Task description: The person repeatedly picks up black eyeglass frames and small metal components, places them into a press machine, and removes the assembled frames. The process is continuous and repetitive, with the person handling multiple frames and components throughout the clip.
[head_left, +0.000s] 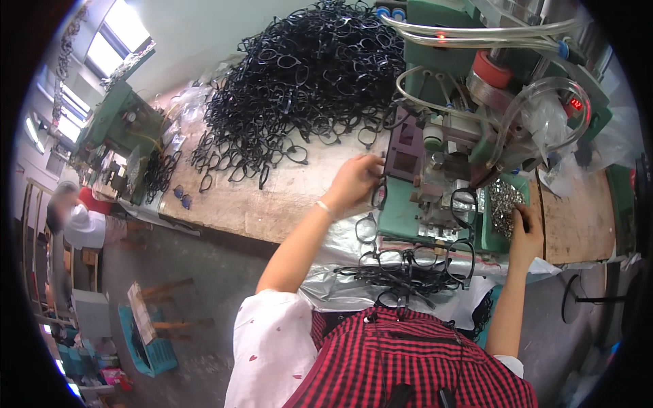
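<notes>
My left hand (352, 183) reaches over the bench at the left side of a green machine, its fingers bent and closed. A black eyeglass frame (379, 196) shows at its fingertips and appears to be gripped there. My right hand (528, 235) is at the right edge of a green tray (487, 228) heaped with small shiny metal pieces (503, 204). Its fingers are curled together, and whatever they pinch is too small to make out. Between the hands, another black eyeglass frame (464, 208) stands at the machine's metal fixture (434, 207).
A large heap of black eyeglass frames (306, 68) covers the bench's back. More frames (408, 262) lie on silvery sheeting along the front edge. Clear hoses (476, 34) cross the green machine (435, 41). A second machine (115, 122), a stool (146, 313) and a person (85, 224) are at left.
</notes>
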Available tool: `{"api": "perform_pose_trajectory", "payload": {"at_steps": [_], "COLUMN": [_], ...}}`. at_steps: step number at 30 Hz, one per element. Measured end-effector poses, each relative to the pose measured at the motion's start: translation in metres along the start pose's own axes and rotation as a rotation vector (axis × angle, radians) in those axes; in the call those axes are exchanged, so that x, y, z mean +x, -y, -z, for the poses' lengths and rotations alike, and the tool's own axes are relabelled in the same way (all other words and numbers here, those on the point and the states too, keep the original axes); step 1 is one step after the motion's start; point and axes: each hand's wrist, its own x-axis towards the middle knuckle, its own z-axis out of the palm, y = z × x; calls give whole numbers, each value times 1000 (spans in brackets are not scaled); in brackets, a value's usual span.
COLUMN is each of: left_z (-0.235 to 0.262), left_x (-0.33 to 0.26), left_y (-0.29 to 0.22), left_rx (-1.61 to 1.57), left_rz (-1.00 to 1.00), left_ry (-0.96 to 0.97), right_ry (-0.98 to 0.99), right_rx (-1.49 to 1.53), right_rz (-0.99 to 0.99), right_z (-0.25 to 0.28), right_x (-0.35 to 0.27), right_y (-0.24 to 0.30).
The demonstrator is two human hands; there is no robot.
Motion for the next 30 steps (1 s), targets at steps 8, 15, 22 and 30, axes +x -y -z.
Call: {"api": "perform_pose_trajectory", "payload": {"at_steps": [8,15,22,30], "left_z": [102,106,43,43], "left_x": [-59,-39,-33,-4], "left_y": [56,112,34,-88], "left_rx": [-382,864,757,-326], "left_rz": [377,349,299,71], "left_ry": [-720,-519,-340,-828], "right_ry": [-155,193,136,262], "right_rx": [-103,109,524,831], "right_rz": [-20,387,111,-17], "right_z": [57,-10,-60,-60], "right_x": [-45,4,-12,-12], "right_y": [-1,127,119,138]}}
